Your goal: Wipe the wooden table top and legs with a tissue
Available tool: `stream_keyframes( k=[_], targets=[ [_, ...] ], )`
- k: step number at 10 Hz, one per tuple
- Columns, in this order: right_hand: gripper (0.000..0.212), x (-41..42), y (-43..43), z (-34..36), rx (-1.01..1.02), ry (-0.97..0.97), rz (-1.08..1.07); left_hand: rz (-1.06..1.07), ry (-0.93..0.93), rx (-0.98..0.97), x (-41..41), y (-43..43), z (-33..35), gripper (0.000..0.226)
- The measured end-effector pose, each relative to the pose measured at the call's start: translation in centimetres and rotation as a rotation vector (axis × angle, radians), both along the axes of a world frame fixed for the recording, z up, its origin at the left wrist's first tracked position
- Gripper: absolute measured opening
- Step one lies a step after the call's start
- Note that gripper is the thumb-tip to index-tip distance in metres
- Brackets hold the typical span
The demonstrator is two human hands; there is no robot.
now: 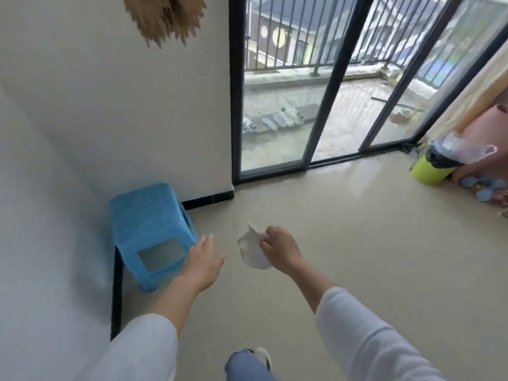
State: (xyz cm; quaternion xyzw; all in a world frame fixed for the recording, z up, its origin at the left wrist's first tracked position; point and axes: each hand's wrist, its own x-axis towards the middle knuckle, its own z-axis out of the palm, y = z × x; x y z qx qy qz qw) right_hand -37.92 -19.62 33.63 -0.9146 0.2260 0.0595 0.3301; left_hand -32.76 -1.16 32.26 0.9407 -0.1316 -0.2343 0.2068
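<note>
**Tissue in our right hand, no desk in sight**

We look down at our two hands over a pale, shiny floor (343,243). Our right hand (280,250) is closed around a white tissue (251,251). The fingers pinch its top edge, and the rest of it hangs down, crumpled, to the left of the hand. It is up in the air and touches nothing else.

Our left hand (203,261) is open and flat, with the fingers stretched out. It holds nothing. Its fingertips are just beside a blue stool (145,224), but we cannot tell if they touch it. The stool sits in the corner, tipped a little, close to the white wall (110,105). It has a square hole in its near side.

Both arms wear white sleeves (365,334). At the bottom we see a knee in blue jeans (244,367).

We cannot see the wooden desk in this view.

Ahead is a big glass door (277,119) with a black frame. Behind the glass, shoes (286,118) lie in a row on the balcony. On the right, by a cream curtain (467,86), stands a green bin (431,169) with a clear bag poking out of it. Near it on the floor are blue dumbbells (483,188). Something brown and spiky (165,17) hangs on the wall at the top.
</note>
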Motion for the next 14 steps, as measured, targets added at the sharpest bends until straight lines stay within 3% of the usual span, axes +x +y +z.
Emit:
stream_keyframes(
  k=[1, 5, 8, 10, 11, 13, 14],
  targets=[
    [0.010, 7.3, 2.7, -0.4, -0.013, 0.011, 0.143, 0.119, 0.030, -0.004, 4.3, 2.9, -1.1, 0.064],
    [0.010, 35.0, 10.5, -6.8, -0.020, 0.197, 0.628, 0.550, 0.189, 0.027, 23.4, 10.6, -8.7, 0.065],
    [0.008, 49.3, 18.8, -13.8, -0.160, 0.170, 0.782, 0.650, 0.273, 0.048, 32.6, 16.0, -17.5, 0.060],
    [0.023, 53.1, 23.7, -21.1, -0.327, 0.060, 1.028, 0.627, 0.303, 0.127, 36.4, 19.4, -25.5, 0.061],
    [0.024, 52.6, 24.9, -25.3, -0.304, 0.199, 1.085, 0.571, 0.347, 0.183, 37.0, 20.3, -28.7, 0.062],
    [0.043, 51.6, 24.7, -28.5, -0.147, 0.537, 0.972, 0.432, 0.395, 0.259, 36.9, 21.0, -30.3, 0.066],
    [0.041, 52.4, 24.9, -27.9, -0.132, 0.511, 0.913, 0.459, 0.453, 0.191, 38.0, 21.7, -29.5, 0.062]
  ],
)
